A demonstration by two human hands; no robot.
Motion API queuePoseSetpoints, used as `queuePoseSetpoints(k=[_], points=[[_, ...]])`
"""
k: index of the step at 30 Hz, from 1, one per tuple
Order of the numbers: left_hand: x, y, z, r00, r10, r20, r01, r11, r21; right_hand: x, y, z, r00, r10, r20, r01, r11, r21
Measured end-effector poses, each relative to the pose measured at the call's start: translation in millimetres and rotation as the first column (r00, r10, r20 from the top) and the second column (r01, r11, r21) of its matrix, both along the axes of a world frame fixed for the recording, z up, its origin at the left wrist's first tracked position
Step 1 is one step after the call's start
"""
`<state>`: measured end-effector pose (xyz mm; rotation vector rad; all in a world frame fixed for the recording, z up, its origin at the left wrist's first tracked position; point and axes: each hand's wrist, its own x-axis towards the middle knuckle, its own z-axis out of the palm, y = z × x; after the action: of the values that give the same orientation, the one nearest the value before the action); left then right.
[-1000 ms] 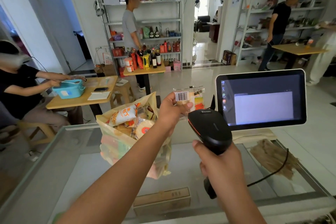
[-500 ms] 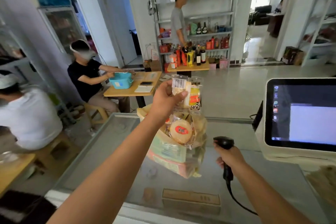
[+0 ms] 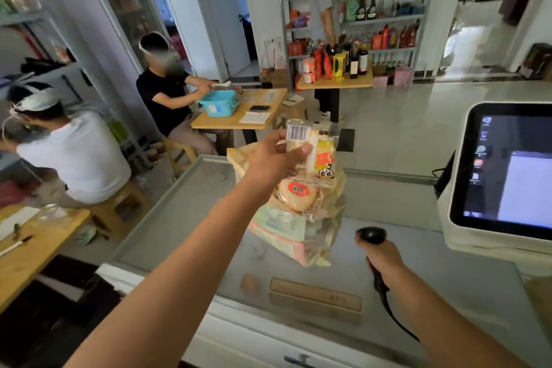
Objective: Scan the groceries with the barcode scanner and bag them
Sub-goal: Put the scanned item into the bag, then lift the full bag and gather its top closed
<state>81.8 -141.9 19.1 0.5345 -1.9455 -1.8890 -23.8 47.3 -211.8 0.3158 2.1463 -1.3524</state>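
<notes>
L hand (image 3: pixel 276 160) pinches snack pkt (image 3: pixel 316 148) w/ barcode up, above full bag (image 3: pixel 298 218); R hand (image 3: pixel 383 257) fist-wrapped round scanner (image 3: pixel 372 236), low on glass counter (image 3: pixel 179 218).

Snack packet (image 3: pixel 316 148) white-yellow, striped barcode; scanner (image 3: pixel 372 236) black; basket (image 3: pixel 219 103) teal

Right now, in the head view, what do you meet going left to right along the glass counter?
Left hand holding up the barcoded snack packet → bag of groceries → right hand gripping the barcode scanner → checkout screen.
</notes>
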Motion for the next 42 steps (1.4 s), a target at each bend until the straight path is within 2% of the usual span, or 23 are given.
queuePoseSetpoints(k=[3,6,8,12,17,19,20,22,24,25,26,28,30,33,36,38,40,42], points=[[-5,32,-22,0.984,-0.154,0.094,0.152,0.988,0.034,-15,8,-27,0.995,-0.097,0.026,0.098,0.993,-0.060],[-9,57,-44,0.945,-0.269,0.185,0.255,0.962,0.095,-7,13,-8,0.986,-0.166,0.003,0.166,0.981,-0.096],[-12,64,-53,0.932,-0.297,0.209,0.277,0.953,0.120,-8,16,-4,0.990,-0.138,-0.034,0.135,0.988,-0.081],[-16,65,-59,0.898,-0.362,0.251,0.335,0.931,0.144,0,32,-1,0.987,-0.019,-0.161,0.032,0.996,0.082],[-20,59,-54,0.863,-0.454,0.224,0.432,0.891,0.139,19,40,10,0.977,0.017,-0.212,0.016,0.989,0.150],[-20,54,-48,0.853,-0.485,0.194,0.469,0.875,0.124,27,38,23,0.933,-0.025,-0.359,0.121,0.961,0.249],[-20,50,-42,0.851,-0.495,0.174,0.484,0.869,0.104,31,35,33,0.874,-0.063,-0.481,0.216,0.939,0.269],[-19,36,-27,0.864,-0.491,0.115,0.493,0.870,0.013,37,20,64,0.720,-0.197,-0.665,0.351,0.931,0.104],[-22,14,-8,0.895,-0.445,0.038,0.446,0.887,-0.123,44,-5,103,0.664,-0.272,-0.697,0.284,0.953,-0.102],[-24,0,3,0.912,-0.410,0.006,0.404,0.895,-0.191,47,-20,119,0.652,-0.252,-0.715,0.219,0.966,-0.140],[-27,-15,11,0.928,-0.373,-0.018,0.357,0.899,-0.253,47,-37,133,0.636,-0.188,-0.748,0.154,0.981,-0.116],[-32,-40,22,0.945,-0.323,-0.042,0.289,0.890,-0.354,46,-68,154,0.626,0.022,-0.780,0.088,0.991,0.099],[-34,-58,25,0.953,-0.301,-0.033,0.264,0.879,-0.397,42,-93,161,0.681,0.226,-0.696,0.041,0.938,0.344],[-35,-73,21,0.962,-0.273,-0.020,0.244,0.887,-0.392,40,-106,165,0.729,0.326,-0.602,0.044,0.855,0.516],[-40,-83,17,0.964,-0.267,-0.010,0.236,0.867,-0.438,34,-101,184,0.675,0.238,-0.698,0.217,0.840,0.497],[-48,-86,14,0.967,-0.256,0.011,0.232,0.859,-0.457,22,-96,204,0.681,0.034,-0.731,0.315,0.888,0.335],[-58,-86,12,0.966,-0.253,0.051,0.246,0.840,-0.484,6,-92,223,0.701,-0.150,-0.697,0.367,0.914,0.172],[-67,-83,5,0.962,-0.247,0.117,0.267,0.757,-0.596,-5,-92,237,0.716,-0.146,-0.683,0.341,0.927,0.159]])
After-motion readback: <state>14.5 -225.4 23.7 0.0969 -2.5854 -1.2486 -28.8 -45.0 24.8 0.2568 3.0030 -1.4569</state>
